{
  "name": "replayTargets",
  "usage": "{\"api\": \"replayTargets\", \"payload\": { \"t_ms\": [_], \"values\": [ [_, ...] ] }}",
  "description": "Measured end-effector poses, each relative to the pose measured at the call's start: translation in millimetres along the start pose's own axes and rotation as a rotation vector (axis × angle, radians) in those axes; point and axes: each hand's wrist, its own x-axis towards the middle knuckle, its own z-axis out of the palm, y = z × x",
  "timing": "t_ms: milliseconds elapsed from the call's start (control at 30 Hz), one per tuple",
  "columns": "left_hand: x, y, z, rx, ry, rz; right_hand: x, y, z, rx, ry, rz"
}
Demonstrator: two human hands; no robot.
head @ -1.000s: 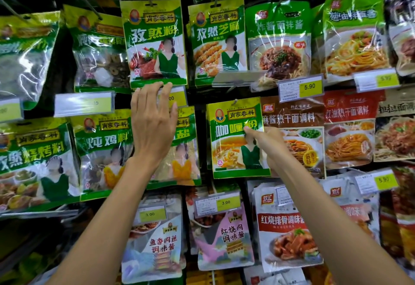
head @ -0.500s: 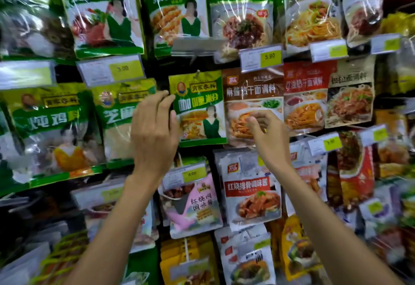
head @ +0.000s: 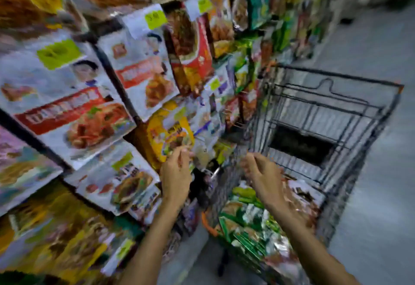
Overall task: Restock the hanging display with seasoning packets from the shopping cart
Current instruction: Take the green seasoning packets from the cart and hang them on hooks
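Observation:
The view is blurred by motion. The hanging display (head: 116,76) fills the left side, packed with white, red and yellow seasoning packets. A black wire shopping cart (head: 332,114) stands at the right, with green and silver seasoning packets (head: 249,228) piled in its basket. My left hand (head: 177,174) hangs in front of the lower display, fingers loosely curled, holding nothing. My right hand (head: 262,177) hovers above the packets in the cart, fingers relaxed, nothing in it.
Grey aisle floor (head: 372,195) runs along the right of the cart. More stocked shelves (head: 287,20) continue down the aisle behind the cart. Yellow price tags (head: 155,18) hang among the packets.
The view has swung down and to the right, from the green packets on the upper hooks to the cart. Both hands have come off the display and dropped toward the cart.

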Motion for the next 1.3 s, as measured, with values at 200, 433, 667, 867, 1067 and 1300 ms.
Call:
{"api": "replayTargets", "payload": {
  "t_ms": [200, 433, 667, 867, 1067, 1300],
  "values": [
    [-30.6, -70.6, 110.9, -0.035, -0.479, -0.222, -41.7, 124.0, -22.0, -0.114, 0.133, 0.394],
    [-58.8, -153.6, 193.7, 0.153, -0.809, -0.223, -72.1, 239.1, -8.1, -0.198, 0.217, 0.770],
    [-74.3, -225.1, 254.7, 0.337, -0.999, -0.282, -72.6, 320.3, 23.4, -0.224, 0.161, 1.002],
    [-73.2, -265.1, 289.3, 0.518, -1.014, -0.244, -42.1, 349.7, 57.1, -0.171, 0.136, 0.975],
    [-81.3, -289.6, 308.8, 0.585, -1.032, -0.171, -21.7, 371.2, 88.1, -0.189, 0.138, 1.029],
    [-93.1, -282.8, 309.2, 0.488, -1.029, -0.066, -45.3, 381.0, 68.7, -0.194, 0.222, 1.189]
  ]
}}
